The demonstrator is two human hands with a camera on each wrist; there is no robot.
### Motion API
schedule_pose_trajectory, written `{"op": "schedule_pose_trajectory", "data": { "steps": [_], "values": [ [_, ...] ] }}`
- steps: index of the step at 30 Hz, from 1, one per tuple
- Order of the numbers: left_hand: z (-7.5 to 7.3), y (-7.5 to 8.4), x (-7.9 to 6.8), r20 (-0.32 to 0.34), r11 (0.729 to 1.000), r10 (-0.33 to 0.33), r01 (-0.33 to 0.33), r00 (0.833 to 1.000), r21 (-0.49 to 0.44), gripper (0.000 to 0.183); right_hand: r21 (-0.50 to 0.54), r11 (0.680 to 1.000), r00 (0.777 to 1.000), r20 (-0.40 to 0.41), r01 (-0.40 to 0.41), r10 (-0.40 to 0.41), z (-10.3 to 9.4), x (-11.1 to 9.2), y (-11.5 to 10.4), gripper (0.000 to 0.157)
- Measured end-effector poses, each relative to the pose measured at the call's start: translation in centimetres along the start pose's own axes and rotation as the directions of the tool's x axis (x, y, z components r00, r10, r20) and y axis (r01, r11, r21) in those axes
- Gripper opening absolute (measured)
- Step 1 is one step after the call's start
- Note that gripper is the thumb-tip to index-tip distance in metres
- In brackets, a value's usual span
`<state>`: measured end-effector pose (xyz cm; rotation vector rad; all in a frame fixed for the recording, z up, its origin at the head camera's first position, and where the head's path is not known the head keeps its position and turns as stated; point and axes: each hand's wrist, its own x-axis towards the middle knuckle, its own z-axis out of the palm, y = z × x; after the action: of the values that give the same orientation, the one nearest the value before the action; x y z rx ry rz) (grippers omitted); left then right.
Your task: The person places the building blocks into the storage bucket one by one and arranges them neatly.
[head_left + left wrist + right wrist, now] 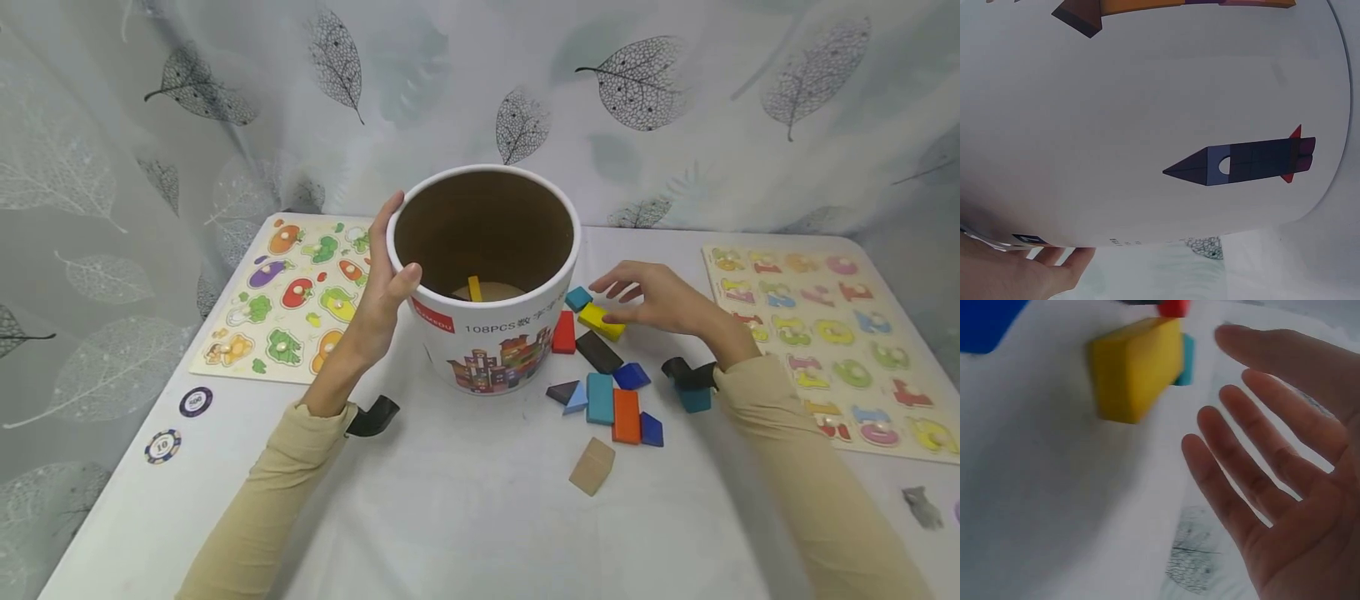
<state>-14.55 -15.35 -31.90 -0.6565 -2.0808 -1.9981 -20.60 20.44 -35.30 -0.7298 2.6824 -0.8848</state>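
A large white bucket (495,312) with printed block pictures stands on the table, its mouth facing up. Inside, a yellow-orange block (475,288) shows near the bottom. My left hand (378,304) grips the bucket's rim on its left side; in the left wrist view the bucket's wall fills most of the picture. Over the loose blocks to the right hovers my right hand (648,298), holding nothing. Its fingers are spread and relaxed in the right wrist view, beside a yellow block (1138,372). A teal block (578,298) lies just past the yellow one.
Several more blocks lie right of the bucket, among them a red block (564,332), an orange block (627,417) and a plain wooden block (592,467). A vegetable puzzle board (247,367) is at left, a number puzzle board (862,333) at right. Two chips lie at far left.
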Motion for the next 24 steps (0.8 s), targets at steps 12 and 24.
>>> {"op": "schedule_pose_trajectory", "data": {
  "steps": [12, 24],
  "values": [
    [0.1, 0.1, 0.0, 0.002, 1.000, -0.012, 0.012, 1.000, -0.017, 0.107, -0.011, 0.999, 0.996, 0.070, -0.049, 0.050, 1.2, 0.2, 1.7, 0.046],
    [0.1, 0.0, 0.1, -0.003, 1.000, -0.002, 0.002, 1.000, -0.002, 0.107, -0.022, 0.999, 0.997, -0.066, -0.037, 0.036, -0.5, -1.1, 1.8, 0.045]
  ]
}}
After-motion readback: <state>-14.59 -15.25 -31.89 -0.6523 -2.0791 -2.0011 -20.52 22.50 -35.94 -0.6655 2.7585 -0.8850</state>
